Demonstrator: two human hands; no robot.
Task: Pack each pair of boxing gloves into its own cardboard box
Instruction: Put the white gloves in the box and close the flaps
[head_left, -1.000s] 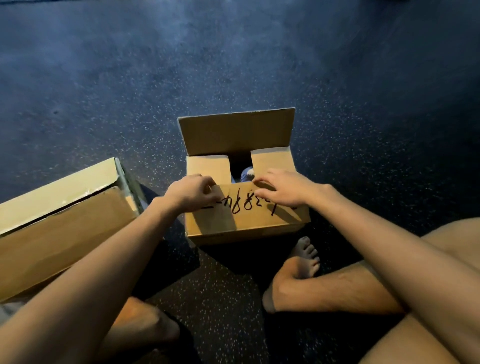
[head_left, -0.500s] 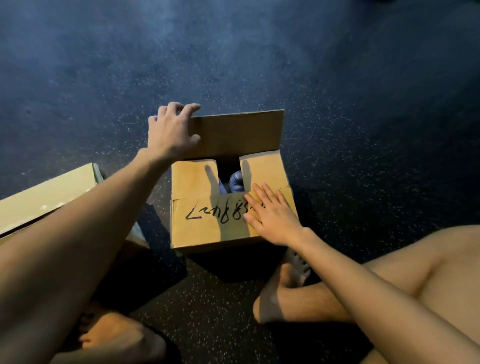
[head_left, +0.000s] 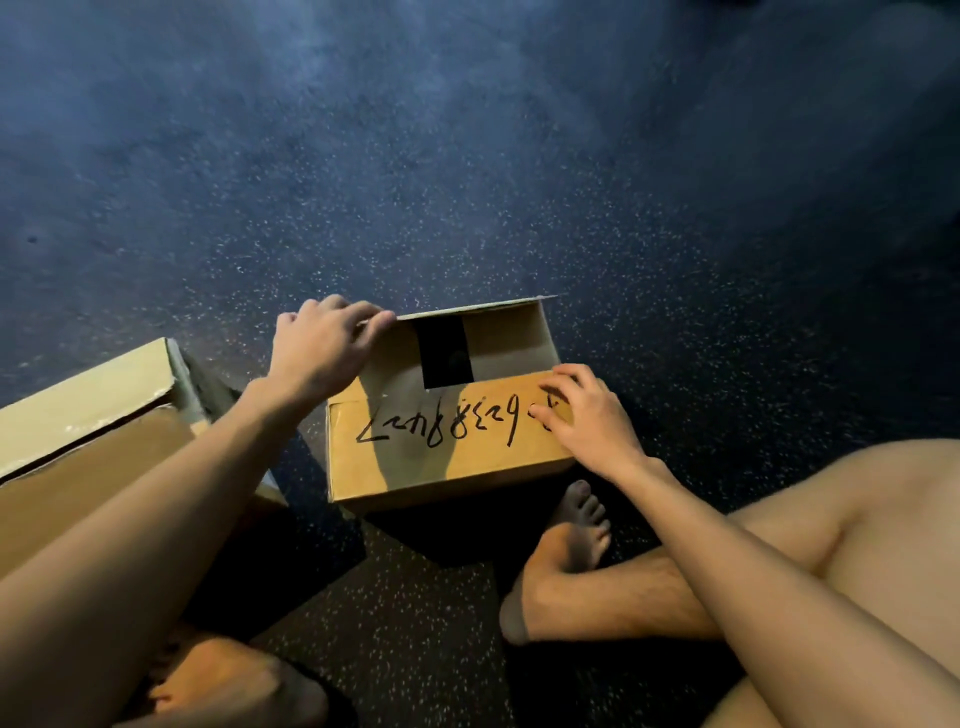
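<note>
Centre frame: brown cardboard box with black handwriting (head_left: 395, 467) sat on the dark speckled floor (head_left: 467, 182), a dark gap between its flaps | my left hand (head_left: 322, 353) gripped the tilted far flap (head_left: 511, 343) at its upper-left corner | my right hand (head_left: 592, 415) pressed bent fingertips on the near flap (head_left: 467, 410), grasping nothing | left edge: second plain cardboard box (head_left: 88, 415).

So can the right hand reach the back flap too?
Probably yes: the right hand rests on the front flap, close to the back flap, with nothing between; the left hand holds only its left corner.
</note>
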